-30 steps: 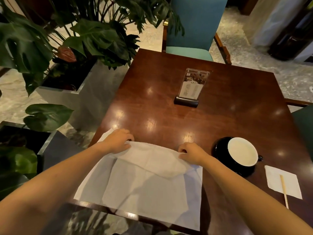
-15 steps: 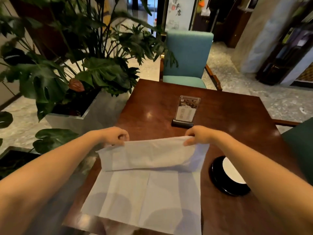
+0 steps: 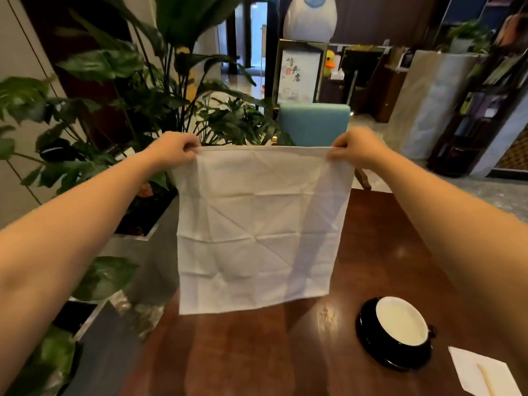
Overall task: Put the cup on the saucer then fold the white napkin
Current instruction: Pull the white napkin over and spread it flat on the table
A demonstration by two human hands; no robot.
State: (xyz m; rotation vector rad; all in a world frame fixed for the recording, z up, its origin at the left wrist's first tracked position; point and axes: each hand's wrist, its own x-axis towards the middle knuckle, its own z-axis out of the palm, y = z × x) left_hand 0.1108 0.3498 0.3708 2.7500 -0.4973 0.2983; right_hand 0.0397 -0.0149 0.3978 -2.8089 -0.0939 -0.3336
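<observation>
The left hand (image 3: pixel 174 148) and right hand (image 3: pixel 353 147) each pinch a top corner of the white napkin (image 3: pixel 260 230), grip closed on the cloth, so it hangs unfolded in the air above the tabletop (image 3: pixel 371 247). The cup (image 3: pixel 401 321) sits on the black saucer (image 3: pixel 368 335) at the right, near a paper sheet (image 3: pixel 471 370).

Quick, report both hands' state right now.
Left hand: closed, pinching the white napkin's top left corner.
Right hand: closed, pinching its top right corner.

A paper slip (image 3: pixel 483 374) with a wooden stick (image 3: pixel 485 381) lies on the table (image 3: pixel 257 352) beside leafy plants (image 3: pixel 128 90).
</observation>
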